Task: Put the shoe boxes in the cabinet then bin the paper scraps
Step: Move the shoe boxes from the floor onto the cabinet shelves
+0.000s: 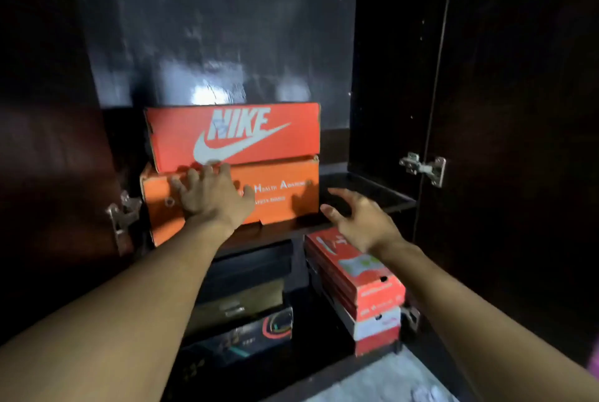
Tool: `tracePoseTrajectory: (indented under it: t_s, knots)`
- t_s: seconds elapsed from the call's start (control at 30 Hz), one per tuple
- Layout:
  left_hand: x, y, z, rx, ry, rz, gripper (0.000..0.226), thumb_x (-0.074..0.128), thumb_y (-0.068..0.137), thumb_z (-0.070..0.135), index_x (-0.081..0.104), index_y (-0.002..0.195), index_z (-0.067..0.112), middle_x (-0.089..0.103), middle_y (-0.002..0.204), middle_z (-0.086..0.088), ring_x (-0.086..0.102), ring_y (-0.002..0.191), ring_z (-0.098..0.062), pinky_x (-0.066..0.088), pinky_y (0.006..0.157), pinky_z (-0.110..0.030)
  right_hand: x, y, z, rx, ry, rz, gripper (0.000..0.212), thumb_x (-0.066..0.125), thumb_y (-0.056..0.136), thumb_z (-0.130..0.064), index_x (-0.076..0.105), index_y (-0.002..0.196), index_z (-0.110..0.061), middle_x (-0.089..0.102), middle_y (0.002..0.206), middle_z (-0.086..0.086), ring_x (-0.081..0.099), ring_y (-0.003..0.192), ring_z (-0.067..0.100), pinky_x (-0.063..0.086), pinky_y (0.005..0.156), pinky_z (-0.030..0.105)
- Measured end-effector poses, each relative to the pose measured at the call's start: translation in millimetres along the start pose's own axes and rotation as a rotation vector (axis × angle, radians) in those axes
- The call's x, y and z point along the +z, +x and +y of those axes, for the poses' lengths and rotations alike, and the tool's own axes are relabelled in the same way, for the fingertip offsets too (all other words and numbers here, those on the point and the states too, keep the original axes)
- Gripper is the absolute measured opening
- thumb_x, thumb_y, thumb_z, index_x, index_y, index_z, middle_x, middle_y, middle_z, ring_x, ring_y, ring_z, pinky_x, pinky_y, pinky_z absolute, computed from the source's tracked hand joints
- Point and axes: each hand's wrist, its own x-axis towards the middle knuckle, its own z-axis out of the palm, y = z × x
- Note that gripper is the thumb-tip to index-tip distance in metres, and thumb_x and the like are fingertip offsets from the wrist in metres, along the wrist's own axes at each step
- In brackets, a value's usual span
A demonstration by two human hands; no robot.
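Left hand [210, 194] flat on seemingly crosswise orange box [285, 194]

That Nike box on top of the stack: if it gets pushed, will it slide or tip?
The Nike box probably slides rather than tips: it lies flat and wide on the orange box. Being cardboard, it likely flexes a little. Its weight can't be judged; the contents are hidden.
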Motion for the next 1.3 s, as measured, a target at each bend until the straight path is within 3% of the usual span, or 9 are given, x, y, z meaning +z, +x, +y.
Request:
tracePoseTrajectory:
  t_s: [0.1, 0.23, 0.47, 0.57, 0.67, 0.8, 1.0, 1.13, 1.3]
  knots:
    - [15, -44, 20, 0.206, -0.106, -0.037, 0.057, 0.05, 0.089, 0.05, 0.05, 0.138, 0.021, 0.056, 0.135, -0.01, 0.046, 0.127, -0.033, 0.034, 0.109, -0.047, -10, -51, 27, 0.054, -0.023, -0.023, 0.052, 0.053, 0.093, -0.057, 0.05, 0.14, -0.036, 0.055, 0.142, -0.005, 0.054, 0.128, 0.018, 0.045, 0.103, 0.034]
    - [35, -113, 49, 0.352, -0.417, -0.256, 0.043, 0.056, 0.088, 0.049, 0.06, 0.125, 0.028, 0.065, 0.124, -0.002, 0.061, 0.113, -0.029, 0.052, 0.09, -0.038, -12, -131, 67, 0.17, -0.006, 0.001, 0.052, 0.05, 0.094, -0.057, 0.05, 0.14, -0.033, 0.062, 0.133, -0.001, 0.062, 0.116, 0.023, 0.05, 0.097, 0.038]
    - [80, -241, 120, 0.578, -0.638, -0.664, 0.031, 0.056, 0.082, 0.051, 0.067, 0.096, 0.025, 0.071, 0.098, -0.001, 0.067, 0.096, -0.028, 0.054, 0.085, -0.041, -3, -291, 127, 0.412, -0.096, 0.11, 0.049, 0.048, 0.098, -0.048, 0.049, 0.142, -0.026, 0.05, 0.146, -0.005, 0.046, 0.134, 0.015, 0.04, 0.108, 0.037]
    - [92, -294, 158, 0.634, -0.672, -0.775, 0.042, 0.057, 0.083, 0.053, 0.065, 0.116, 0.029, 0.07, 0.106, 0.004, 0.065, 0.1, -0.02, 0.052, 0.094, -0.038, -12, -350, 155, 0.559, -0.166, 0.14, 0.049, 0.046, 0.1, -0.046, 0.046, 0.144, -0.026, 0.047, 0.149, -0.004, 0.046, 0.134, 0.017, 0.039, 0.105, 0.035]
    - [106, -348, 197, 0.653, -0.691, -0.901, 0.057, 0.052, 0.071, 0.064, 0.065, 0.116, 0.031, 0.072, 0.092, 0.004, 0.068, 0.09, -0.021, 0.055, 0.088, -0.038, -22, -404, 182, 0.702, -0.208, 0.201, 0.048, 0.046, 0.1, -0.046, 0.047, 0.143, -0.026, 0.047, 0.149, -0.002, 0.046, 0.134, 0.019, 0.038, 0.104, 0.037]
    - [127, -431, 236, 0.633, -0.728, -1.102, 0.042, 0.061, 0.087, 0.048, 0.067, 0.116, 0.018, 0.069, 0.119, -0.007, 0.064, 0.108, -0.027, 0.051, 0.091, -0.033, -30, -470, 218, 0.881, -0.223, 0.275, 0.048, 0.048, 0.098, -0.044, 0.05, 0.14, -0.022, 0.05, 0.146, 0.003, 0.046, 0.134, 0.023, 0.038, 0.105, 0.036]
    - [166, -537, 254, 0.556, -0.685, -1.379, 0.051, 0.05, 0.096, 0.048, 0.05, 0.139, 0.02, 0.053, 0.141, -0.004, 0.055, 0.121, -0.025, 0.043, 0.092, -0.029, -30, -549, 254, 1.128, -0.257, 0.336, 0.05, 0.048, 0.093, -0.044, 0.052, 0.139, -0.024, 0.046, 0.149, 0.005, 0.044, 0.136, 0.025, 0.036, 0.111, 0.046]
    - [181, -577, 258, 0.521, -0.664, -1.507, 0.05, 0.048, 0.097, 0.048, 0.049, 0.139, 0.021, 0.054, 0.138, -0.001, 0.053, 0.123, -0.023, 0.042, 0.1, -0.03, -36, -593, 265, 1.292, -0.326, 0.334, 0.055, 0.047, 0.092, -0.049, 0.047, 0.143, -0.027, 0.029, 0.157, 0.009, 0.029, 0.145, 0.028, 0.024, 0.117, 0.053]
    - [187, -603, 260, 0.526, -0.605, -1.619, 0.035, 0.055, 0.097, 0.039, 0.055, 0.126, 0.019, 0.064, 0.121, 0.001, 0.062, 0.108, -0.02, 0.049, 0.094, -0.033, -43, -648, 280, 1.55, -0.333, 0.397, 0.071, 0.05, 0.089, -0.052, 0.028, 0.152, -0.028, 0.002, 0.164, 0.013, 0.0, 0.151, 0.033, 0.005, 0.116, 0.064]
